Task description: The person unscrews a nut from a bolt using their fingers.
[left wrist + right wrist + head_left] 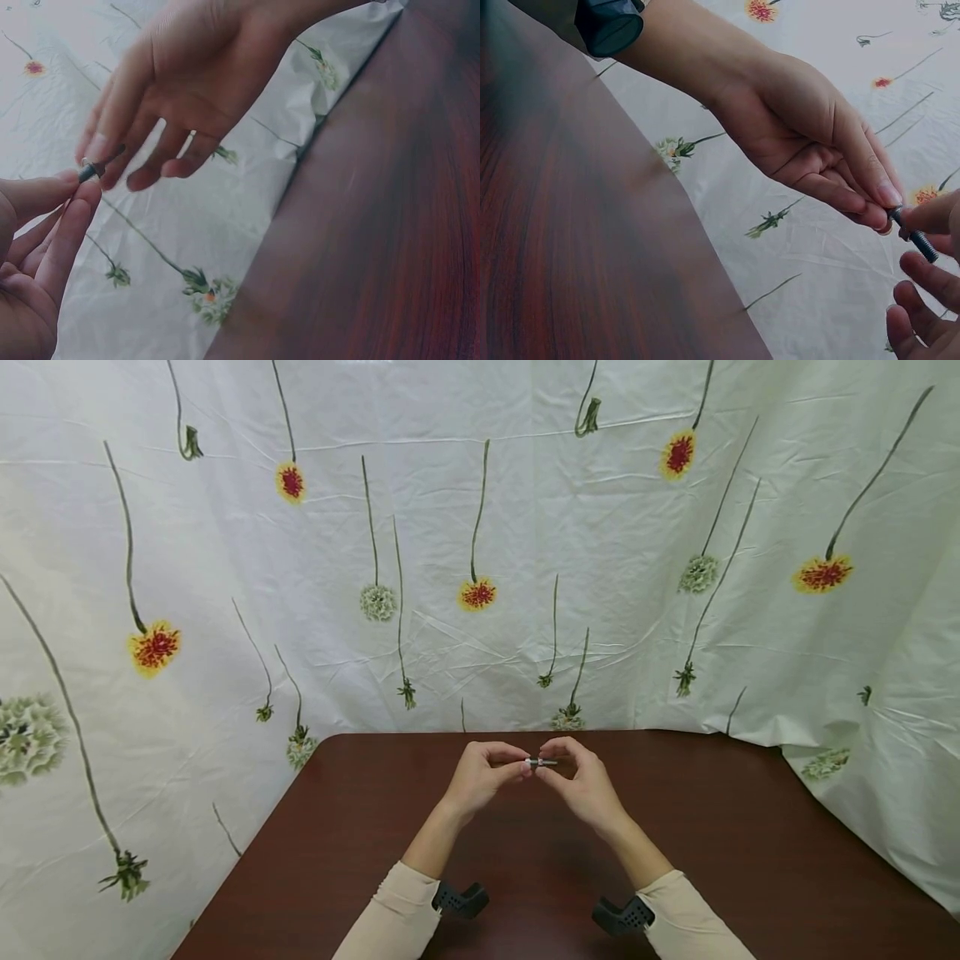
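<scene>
Both hands hover above the far middle of a dark brown table with their fingertips meeting. Between them lies a small dark threaded bolt, roughly level. My left hand pinches a small ring-shaped nut at the bolt's left end with thumb and forefinger. My right hand pinches the bolt's shaft, its other fingers loosely spread. Neither hand touches the table.
A white cloth printed with flowers hangs behind and around the table on the back and both sides. Black camera mounts sit on both wrists at the cream sleeves. The table's far edge runs just behind the hands.
</scene>
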The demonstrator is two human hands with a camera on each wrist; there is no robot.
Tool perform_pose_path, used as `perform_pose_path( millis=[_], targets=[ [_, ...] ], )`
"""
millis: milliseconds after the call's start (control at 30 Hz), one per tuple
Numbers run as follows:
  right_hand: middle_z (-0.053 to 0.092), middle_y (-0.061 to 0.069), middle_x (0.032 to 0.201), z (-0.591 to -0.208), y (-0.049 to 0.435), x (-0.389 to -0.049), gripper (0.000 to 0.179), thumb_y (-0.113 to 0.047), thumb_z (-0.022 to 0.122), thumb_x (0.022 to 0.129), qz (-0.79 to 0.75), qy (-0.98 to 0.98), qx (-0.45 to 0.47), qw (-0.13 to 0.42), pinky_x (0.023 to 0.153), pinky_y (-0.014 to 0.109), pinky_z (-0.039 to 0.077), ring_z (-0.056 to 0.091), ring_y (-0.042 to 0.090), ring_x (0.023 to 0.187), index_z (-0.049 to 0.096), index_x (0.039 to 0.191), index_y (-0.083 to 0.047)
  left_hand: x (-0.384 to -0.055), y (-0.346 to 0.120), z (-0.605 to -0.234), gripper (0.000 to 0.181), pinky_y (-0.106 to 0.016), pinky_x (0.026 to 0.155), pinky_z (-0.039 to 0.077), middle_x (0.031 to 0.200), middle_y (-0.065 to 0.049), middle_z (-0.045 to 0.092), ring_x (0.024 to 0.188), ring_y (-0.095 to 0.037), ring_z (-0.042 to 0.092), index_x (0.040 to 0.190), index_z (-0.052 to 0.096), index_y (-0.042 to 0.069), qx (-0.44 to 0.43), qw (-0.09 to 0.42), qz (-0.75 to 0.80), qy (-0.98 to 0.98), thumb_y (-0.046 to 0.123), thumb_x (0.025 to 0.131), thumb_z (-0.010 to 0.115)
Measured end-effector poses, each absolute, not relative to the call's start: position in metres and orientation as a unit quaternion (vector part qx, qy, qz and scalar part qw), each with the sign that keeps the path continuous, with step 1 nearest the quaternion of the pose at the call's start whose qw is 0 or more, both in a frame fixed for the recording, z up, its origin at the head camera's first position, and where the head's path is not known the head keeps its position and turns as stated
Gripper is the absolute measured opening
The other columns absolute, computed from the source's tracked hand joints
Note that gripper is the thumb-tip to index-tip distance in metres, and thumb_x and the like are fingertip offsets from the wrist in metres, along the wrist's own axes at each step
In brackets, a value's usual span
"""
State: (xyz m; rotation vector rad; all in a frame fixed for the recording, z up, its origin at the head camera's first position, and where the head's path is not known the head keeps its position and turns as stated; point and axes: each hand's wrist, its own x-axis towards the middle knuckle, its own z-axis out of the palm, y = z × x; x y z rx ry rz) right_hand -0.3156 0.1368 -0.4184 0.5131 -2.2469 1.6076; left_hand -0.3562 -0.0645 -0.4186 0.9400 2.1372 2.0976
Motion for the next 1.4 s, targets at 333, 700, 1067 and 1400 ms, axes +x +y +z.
perform_pose_path(
  millis=[333,700,1067,1400],
  targets=[
    [0.073,0.008,0.106,-0.4204,0.1384,-0.3181,0.014,-0.004,0.075,0.095,0.566,-0.790,0.183,0.147,0.085,0.046,0.055,0.069,0.027,0.097,0.070,0.109,-0.004,-0.3562,-0.0641,-0.4187,0.016,-0.038,0.081,0.062,0.098,-0.020,0.075,0.086,-0.022,0.075,0.107,0.075,-0.011,0.302,0.000,0.662,0.686,-0.003,0.093,0.075],
    [0.073,0.009,0.108,-0.4199,0.1382,-0.3164,0.014,-0.016,0.071,0.100,0.558,-0.800,0.168,0.139,0.081,0.040,0.052,0.065,0.024,0.097,0.075,0.111,-0.007,-0.3560,-0.0648,-0.4181,0.022,-0.037,0.081,0.062,0.100,-0.026,0.074,0.086,-0.020,0.075,0.110,0.070,-0.018,0.304,0.000,0.663,0.684,-0.004,0.093,0.074],
    [0.073,0.009,0.107,-0.4194,0.1369,-0.3151,0.019,-0.015,0.071,0.101,0.565,-0.796,0.168,0.137,0.078,0.036,0.052,0.066,0.030,0.097,0.074,0.115,-0.003,-0.3549,-0.0645,-0.4186,0.018,-0.037,0.082,0.062,0.099,-0.020,0.076,0.087,-0.022,0.075,0.109,0.073,-0.014,0.299,0.003,0.668,0.682,-0.004,0.093,0.074],
    [0.072,0.007,0.106,-0.4216,0.1364,-0.3176,0.020,-0.009,0.076,0.096,0.568,-0.789,0.171,0.161,0.083,0.043,0.054,0.066,0.026,0.099,0.072,0.115,-0.007,-0.3550,-0.0641,-0.4191,0.016,-0.038,0.081,0.062,0.098,-0.017,0.076,0.087,-0.021,0.075,0.107,0.074,-0.012,0.301,0.002,0.667,0.682,-0.004,0.093,0.074]
  ],
)
